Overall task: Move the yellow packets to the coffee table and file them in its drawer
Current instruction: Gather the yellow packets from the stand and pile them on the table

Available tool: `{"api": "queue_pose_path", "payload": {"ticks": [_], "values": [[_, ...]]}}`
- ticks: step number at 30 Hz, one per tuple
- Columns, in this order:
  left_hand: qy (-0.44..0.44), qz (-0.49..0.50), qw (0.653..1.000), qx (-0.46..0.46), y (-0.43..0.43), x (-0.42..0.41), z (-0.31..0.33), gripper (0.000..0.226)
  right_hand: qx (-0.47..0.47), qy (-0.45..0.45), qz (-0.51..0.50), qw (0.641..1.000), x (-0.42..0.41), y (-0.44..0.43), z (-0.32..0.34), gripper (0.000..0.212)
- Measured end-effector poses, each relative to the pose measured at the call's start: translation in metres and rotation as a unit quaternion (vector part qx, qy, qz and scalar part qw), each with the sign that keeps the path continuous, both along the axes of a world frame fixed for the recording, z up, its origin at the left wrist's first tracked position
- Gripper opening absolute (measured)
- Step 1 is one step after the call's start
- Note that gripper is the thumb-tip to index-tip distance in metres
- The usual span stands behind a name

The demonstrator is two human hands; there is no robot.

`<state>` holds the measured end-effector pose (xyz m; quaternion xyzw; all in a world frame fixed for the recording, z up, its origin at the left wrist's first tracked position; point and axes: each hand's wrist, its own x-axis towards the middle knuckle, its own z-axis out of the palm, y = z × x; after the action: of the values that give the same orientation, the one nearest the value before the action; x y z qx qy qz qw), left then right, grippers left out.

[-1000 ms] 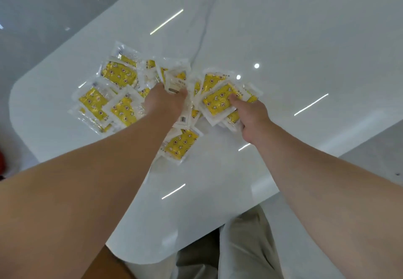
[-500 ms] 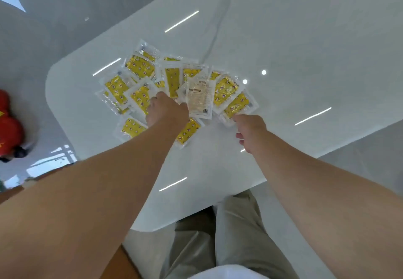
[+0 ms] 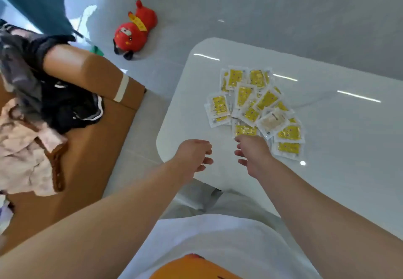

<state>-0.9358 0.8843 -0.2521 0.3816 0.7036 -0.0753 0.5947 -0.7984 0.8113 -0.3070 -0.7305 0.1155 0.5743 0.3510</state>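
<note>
I am holding my left hand (image 3: 192, 156) and right hand (image 3: 254, 156) over the near edge of the glossy white surface (image 3: 331, 130), fingers (image 3: 206, 160) loosely curled and gripping nothing, my right forefinger just reaching the nearest packet (image 3: 245, 129). The yellow packets (image 3: 255, 104) are lying fanned and overlapping on that surface, near its rounded corner. I am judging them light, thin, floppy and slick, so I am planning to rake them into a stack and pinch their sealed borders.

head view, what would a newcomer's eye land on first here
A fanned heap of yellow packets on the glossy white table, at centre right. Just below it, the left hand and right hand hang loose-fingered and empty. A red plush toy lies on the grey floor, upper left.
</note>
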Motion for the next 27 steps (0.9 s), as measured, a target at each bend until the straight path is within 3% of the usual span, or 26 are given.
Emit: {"api": "queue_pose_path", "payload": {"ticks": [2, 5, 11, 20, 27], "values": [[-0.027, 0.111, 0.993, 0.004, -0.012, -0.038, 0.024, 0.013, 0.025, 0.012, 0.052, 0.998, -0.024, 0.008, 0.028, 0.029], [-0.063, 0.238, 0.969, 0.028, -0.038, -0.094, 0.053, 0.010, 0.062, 0.007, 0.122, 0.991, -0.059, 0.011, 0.068, 0.024], [-0.141, 0.446, 0.881, 0.064, -0.141, -0.192, 0.091, 0.007, 0.110, 0.016, 0.255, 0.960, -0.146, -0.029, 0.133, 0.020], [-0.196, 0.717, 0.657, 0.125, -0.362, -0.314, 0.139, 0.003, 0.106, 0.052, 0.490, 0.864, -0.319, -0.162, 0.188, 0.009], [-0.197, 0.854, 0.444, 0.189, -0.504, -0.379, 0.147, 0.002, 0.128, 0.056, 0.683, 0.717, -0.457, -0.276, 0.209, 0.011]]}}
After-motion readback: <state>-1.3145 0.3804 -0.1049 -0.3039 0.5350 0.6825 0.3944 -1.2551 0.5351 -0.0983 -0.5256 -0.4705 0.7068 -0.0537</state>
